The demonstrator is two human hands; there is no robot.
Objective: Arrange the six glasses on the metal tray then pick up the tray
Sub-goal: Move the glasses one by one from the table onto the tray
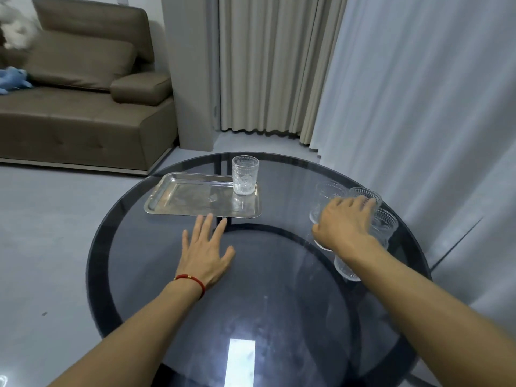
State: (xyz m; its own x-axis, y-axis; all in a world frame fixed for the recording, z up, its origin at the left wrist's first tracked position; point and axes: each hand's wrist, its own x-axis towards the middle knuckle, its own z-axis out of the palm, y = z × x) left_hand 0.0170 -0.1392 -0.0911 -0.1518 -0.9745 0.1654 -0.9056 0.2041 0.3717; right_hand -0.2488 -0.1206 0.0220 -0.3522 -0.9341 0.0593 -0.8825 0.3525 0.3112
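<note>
2 hands (205,254), 1 tray (173,203), 1 glass (245,174) aboard

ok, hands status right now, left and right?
Left hand: open, flat, fingers spread above the glass table, holding nothing.
Right hand: reaching onto the cluster of glasses; grip cannot be told.

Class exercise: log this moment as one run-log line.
tray: one glass on far right corner | right hand: reaching into glass cluster, grip unclear | left hand: open, above table
</note>
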